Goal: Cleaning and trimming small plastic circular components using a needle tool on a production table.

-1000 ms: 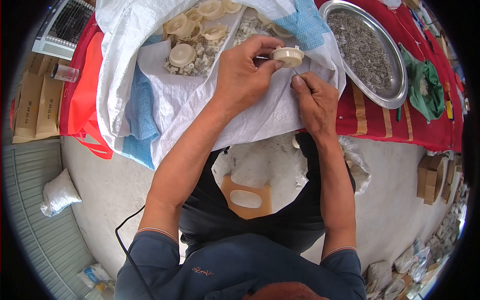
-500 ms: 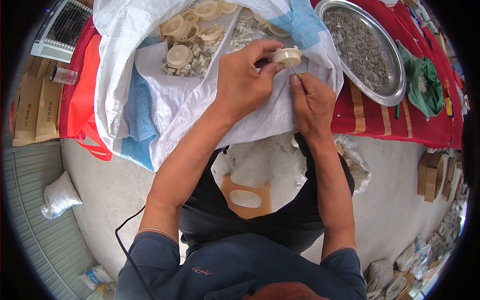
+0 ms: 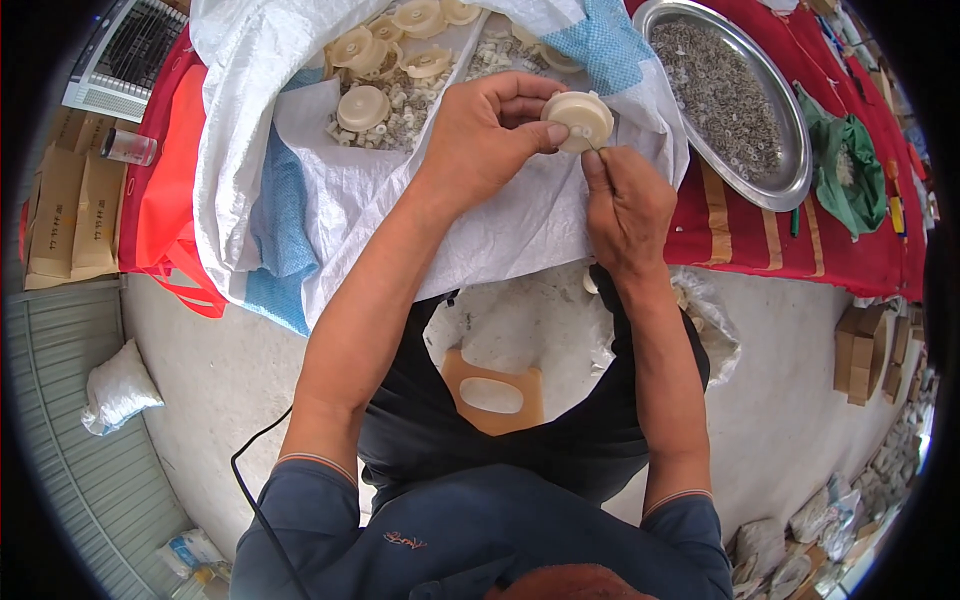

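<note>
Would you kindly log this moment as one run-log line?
left hand: grips cream plastic disc | right hand: fingertips at disc rim | below: white woven sack

Disc (image 3: 578, 118) between both hands: cream, plain. Woven sack (image 3: 500, 225) under the hands: white, with light-blue chequered patches beyond the hands and left of the left hand. Discs (image 3: 362, 106) beyond the left hand: cream. Tray (image 3: 790, 185) right of the right hand: silver, filled with grey pieces. Cloth (image 3: 740, 235) under the tray: red with tan stripes.
</note>
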A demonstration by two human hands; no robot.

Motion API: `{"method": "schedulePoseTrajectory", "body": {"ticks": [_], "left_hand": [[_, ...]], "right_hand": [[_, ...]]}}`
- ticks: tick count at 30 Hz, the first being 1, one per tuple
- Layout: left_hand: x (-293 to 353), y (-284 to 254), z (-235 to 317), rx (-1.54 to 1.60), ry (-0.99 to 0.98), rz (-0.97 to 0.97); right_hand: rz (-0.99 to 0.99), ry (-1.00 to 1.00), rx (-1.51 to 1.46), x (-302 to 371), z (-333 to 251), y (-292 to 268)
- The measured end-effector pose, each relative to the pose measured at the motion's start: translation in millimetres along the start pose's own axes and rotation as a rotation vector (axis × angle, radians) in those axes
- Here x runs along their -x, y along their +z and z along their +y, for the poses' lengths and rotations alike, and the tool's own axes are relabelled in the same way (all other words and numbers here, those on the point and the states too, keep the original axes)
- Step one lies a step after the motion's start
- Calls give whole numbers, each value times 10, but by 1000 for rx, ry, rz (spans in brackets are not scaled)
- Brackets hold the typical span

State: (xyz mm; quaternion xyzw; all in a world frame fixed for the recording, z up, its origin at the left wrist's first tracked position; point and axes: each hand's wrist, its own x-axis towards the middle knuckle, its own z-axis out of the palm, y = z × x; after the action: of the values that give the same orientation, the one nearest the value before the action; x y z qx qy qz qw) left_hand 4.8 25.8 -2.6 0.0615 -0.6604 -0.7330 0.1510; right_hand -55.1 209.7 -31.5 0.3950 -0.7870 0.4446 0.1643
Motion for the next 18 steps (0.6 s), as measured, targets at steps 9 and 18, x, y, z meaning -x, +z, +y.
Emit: {"method": "schedulePoseTrajectory", "body": {"ticks": [9, 18], "left_hand": [[-32, -92, 11, -74, -28, -83], [-16, -41, 54, -89, -61, -36]], "right_hand": [[-20, -68, 60, -3, 27, -9], [-6, -81, 28, -18, 24, -12]]}}
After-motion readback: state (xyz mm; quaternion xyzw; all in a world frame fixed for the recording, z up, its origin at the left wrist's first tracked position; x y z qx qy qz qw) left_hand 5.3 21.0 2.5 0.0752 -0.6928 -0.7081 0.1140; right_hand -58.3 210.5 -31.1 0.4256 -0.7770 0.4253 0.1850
